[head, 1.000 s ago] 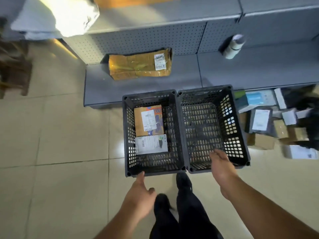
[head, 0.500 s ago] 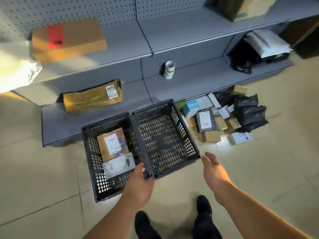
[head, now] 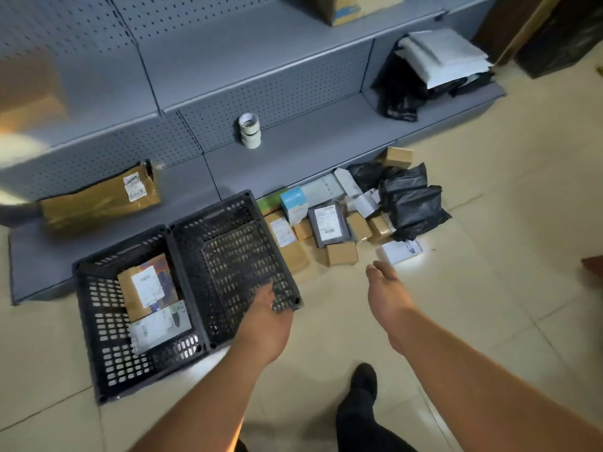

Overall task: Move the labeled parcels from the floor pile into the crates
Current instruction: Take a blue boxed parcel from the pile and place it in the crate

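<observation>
Crates (head: 235, 256) before me: black, lattice-hole pattern. Parcels in left crate (head: 98, 321): brown kraft one (head: 146, 285) with white label and blue-orange print; white one (head: 158, 326) with dark mark. Floor pile (head: 352, 216): brown cartons, black poly bags (head: 411, 207), grey mailer (head: 328, 225) with white label, light-blue-and-white box (head: 293, 203), green sliver. Shelving (head: 293, 151) blue-grey, dotted pegboard back. Floor (head: 489, 288) cream tile. My shoe (head: 362, 380) black.
</observation>
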The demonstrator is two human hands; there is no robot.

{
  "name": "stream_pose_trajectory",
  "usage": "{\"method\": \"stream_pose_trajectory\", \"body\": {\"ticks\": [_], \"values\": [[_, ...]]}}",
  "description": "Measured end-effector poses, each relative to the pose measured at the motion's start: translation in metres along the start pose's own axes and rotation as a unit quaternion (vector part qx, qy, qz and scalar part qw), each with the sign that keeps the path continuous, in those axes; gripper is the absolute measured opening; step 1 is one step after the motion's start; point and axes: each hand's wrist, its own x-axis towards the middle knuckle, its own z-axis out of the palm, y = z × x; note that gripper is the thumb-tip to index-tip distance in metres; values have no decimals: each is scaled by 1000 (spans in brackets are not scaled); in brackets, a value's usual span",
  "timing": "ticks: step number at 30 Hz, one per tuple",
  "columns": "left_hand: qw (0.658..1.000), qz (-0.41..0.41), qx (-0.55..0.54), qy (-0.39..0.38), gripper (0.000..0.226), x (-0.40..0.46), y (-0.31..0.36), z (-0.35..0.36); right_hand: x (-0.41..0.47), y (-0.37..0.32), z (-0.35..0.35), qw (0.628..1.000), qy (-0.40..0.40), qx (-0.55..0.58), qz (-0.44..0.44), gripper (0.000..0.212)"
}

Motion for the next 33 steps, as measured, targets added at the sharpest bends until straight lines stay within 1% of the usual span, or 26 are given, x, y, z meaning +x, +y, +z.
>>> {"method": "stream_pose_trajectory", "body": {"ticks": [5, 8, 10, 12, 14, 16, 19, 22, 25, 29, 33], "values": [[1000, 3, -13, -14, 68, 11, 63, 53, 35, -5, -71, 1000, 4, -6, -3, 44], [1000, 0, -25, -16, 69, 29, 92, 70, 54, -10, -89, 999, 27, 32, -18, 43], [1000, -4, -26, -13, 67, 42, 107, 78, 71, -15, -95, 1000, 15, 8, -21, 43], [1000, -9, -19, -14, 68, 55, 118, 84, 88, -23, -97, 1000, 1, -23, 1, 46], [1000, -10, -1, -23, 69, 70, 126, 89, 104, -31, -97, 1000, 10, -9, 8, 45], [999, -13, 21, -28, 68, 87, 134, 90, 117, -41, -96, 1000, 23, 15, -6, 41], [998, -28, 36, -34, 66, 117, 147, 86, 136, -59, -94, 1000, 15, 16, 0, 41], [998, -39, 26, -29, 64, 147, 162, 78, 164, -80, -91, 999, -13, -39, 13, 43], [998, -51, 15, -25, 63, 174, 171, 69, 187, -96, -82, 999, -20, -27, 42, 43], [998, -64, 25, -14, 64, 202, 178, 60, 218, -112, -71, 998, -35, -32, 52, 46], [996, -92, 9, 0, 62, 231, 183, 60, 254, -131, -63, 995, -62, -47, 63, 45]]}}
